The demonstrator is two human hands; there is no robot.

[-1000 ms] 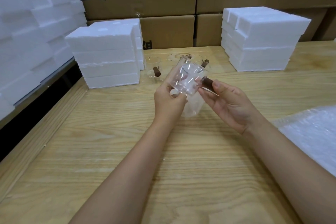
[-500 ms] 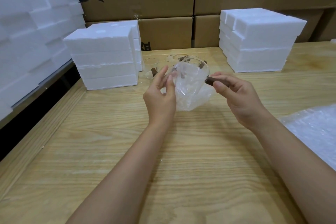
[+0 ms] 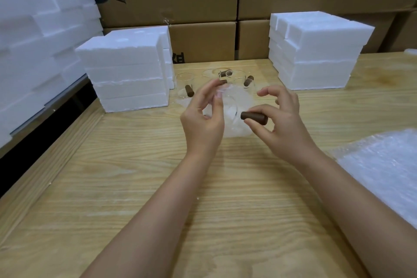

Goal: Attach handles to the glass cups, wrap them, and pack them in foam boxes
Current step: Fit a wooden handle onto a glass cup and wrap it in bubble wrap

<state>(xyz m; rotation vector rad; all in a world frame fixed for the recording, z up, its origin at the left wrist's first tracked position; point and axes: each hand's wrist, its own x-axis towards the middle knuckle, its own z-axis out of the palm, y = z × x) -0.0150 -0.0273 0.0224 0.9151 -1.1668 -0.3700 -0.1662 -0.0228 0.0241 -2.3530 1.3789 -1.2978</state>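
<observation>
Left hand [image 3: 203,124] pinches translucent plastic wrap [image 3: 237,131] round clear glass cup [image 3: 231,109], low over pale wooden table [image 3: 158,187]. Right hand [image 3: 282,124] grips cup's dark brown cylindrical handle [image 3: 253,118]. Behind: more handled glass cups [image 3: 209,73], between two white foam box stacks [image 3: 126,74].

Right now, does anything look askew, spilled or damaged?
Nothing stands out. The right hand pinches the brown handle, the left hand pinches the plastic wrap around the cup; nothing looks spilled or broken.
</observation>
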